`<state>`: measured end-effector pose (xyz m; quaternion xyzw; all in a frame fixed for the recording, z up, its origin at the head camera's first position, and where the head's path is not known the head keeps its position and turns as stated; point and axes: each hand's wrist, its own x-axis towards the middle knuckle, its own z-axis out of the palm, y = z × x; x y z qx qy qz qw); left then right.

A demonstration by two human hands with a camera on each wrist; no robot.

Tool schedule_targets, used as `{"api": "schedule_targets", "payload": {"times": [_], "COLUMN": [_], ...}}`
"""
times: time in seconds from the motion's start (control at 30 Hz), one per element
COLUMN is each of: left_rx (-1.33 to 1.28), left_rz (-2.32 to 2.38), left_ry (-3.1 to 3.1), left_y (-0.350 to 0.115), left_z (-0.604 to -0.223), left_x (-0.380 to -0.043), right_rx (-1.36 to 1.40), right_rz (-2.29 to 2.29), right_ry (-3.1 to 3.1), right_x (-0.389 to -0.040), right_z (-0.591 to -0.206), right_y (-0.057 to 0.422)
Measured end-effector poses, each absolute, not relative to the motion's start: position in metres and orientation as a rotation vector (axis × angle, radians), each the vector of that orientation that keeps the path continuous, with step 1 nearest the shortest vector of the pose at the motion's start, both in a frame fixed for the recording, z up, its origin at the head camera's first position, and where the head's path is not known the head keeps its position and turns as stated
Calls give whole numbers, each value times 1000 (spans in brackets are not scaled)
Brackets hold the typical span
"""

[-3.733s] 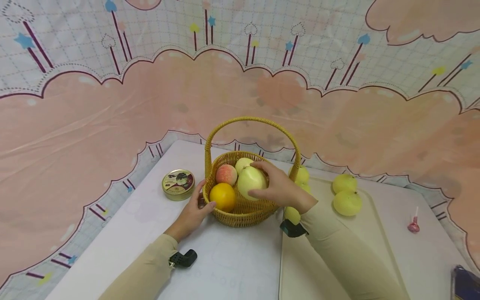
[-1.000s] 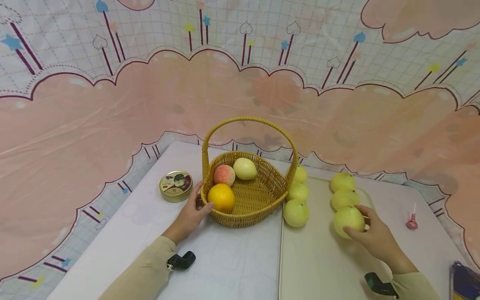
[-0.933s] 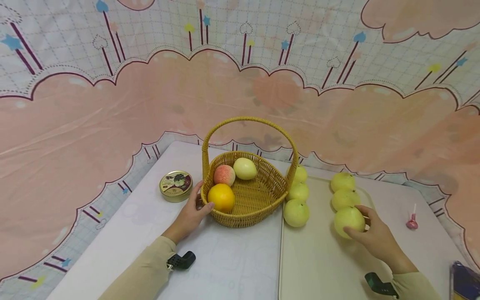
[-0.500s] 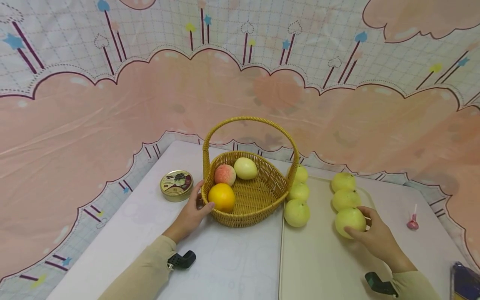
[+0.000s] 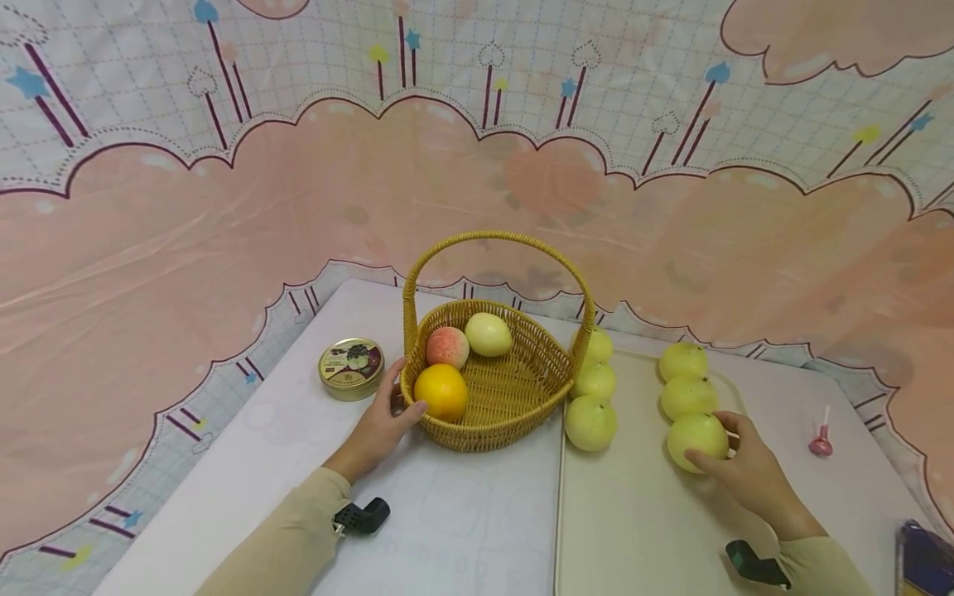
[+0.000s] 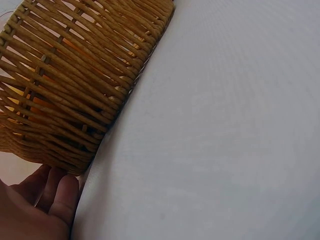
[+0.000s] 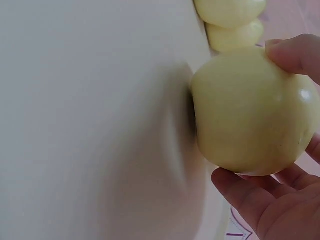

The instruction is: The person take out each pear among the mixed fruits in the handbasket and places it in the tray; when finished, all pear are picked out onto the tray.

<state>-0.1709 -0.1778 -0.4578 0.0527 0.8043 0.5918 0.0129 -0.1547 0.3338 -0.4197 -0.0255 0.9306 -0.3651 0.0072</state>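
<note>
My right hand (image 5: 753, 476) grips a yellow-green apple (image 5: 697, 443), thumb on one side and fingers on the other. The apple sits at the front of a short row on the cream tray (image 5: 633, 513); in the right wrist view its base is close to the tray surface. Behind it stand two similar apples (image 5: 689, 398). My left hand (image 5: 380, 426) holds the left side of the wicker basket (image 5: 484, 437), thumb at the front rim and fingers outside. Inside the basket lie an orange (image 5: 440, 393), a peach (image 5: 448, 348) and a paler yellow-green fruit (image 5: 489, 334).
Another row of yellow-green apples (image 5: 591, 423) runs along the tray's left edge, beside the basket. A round gold tin (image 5: 351, 369) stands left of the basket. A pink lollipop (image 5: 821, 443) lies right of the tray. A dark blue packet (image 5: 924, 559) is at the right edge.
Earlier my right hand held a pale fruit over the basket; now it is at the tray's right row with an apple in its grip. Over the last second both hands stay nearly still.
</note>
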Motion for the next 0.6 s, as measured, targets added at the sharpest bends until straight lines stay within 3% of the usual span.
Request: {"api": "schedule_targets", "payload": {"times": [0.6], "left_rx": [162], "left_rz": [1842], "left_ry": [2499], "left_y": [-178], "left_z": [-458], "left_x": [-170], "right_rx": [-82], "right_rz": [-1141], "right_ry": [2912], "right_x": [-153], "right_z": [-417], "right_y": [340]}}
